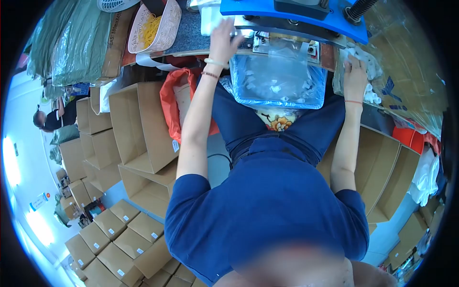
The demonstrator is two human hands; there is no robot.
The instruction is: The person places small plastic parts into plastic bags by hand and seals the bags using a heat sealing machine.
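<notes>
My left hand (224,44) is above the bench's front edge, beside the blue press, with thumb and fingers apart. Close to its fingertips lie clear plastic bags (210,21) and a small shiny piece that I cannot make out. My right hand (355,79) rests on a heap of small white pieces (372,95) and clear plastic, its fingers bent and slightly apart; whether anything is under the fingertips is hidden. Between my hands stands a tray lined with blue plastic (277,102), holding several small white pieces. A clear plastic sheet (287,55) hangs over its back edge.
A blue press (296,9) overhangs the bench. At the left are a white basket (167,26) of yellow rubber bands, a red bag (168,103) and open cartons (138,124). Closed boxes (117,258) fill the floor behind. Another person (60,115) is far left.
</notes>
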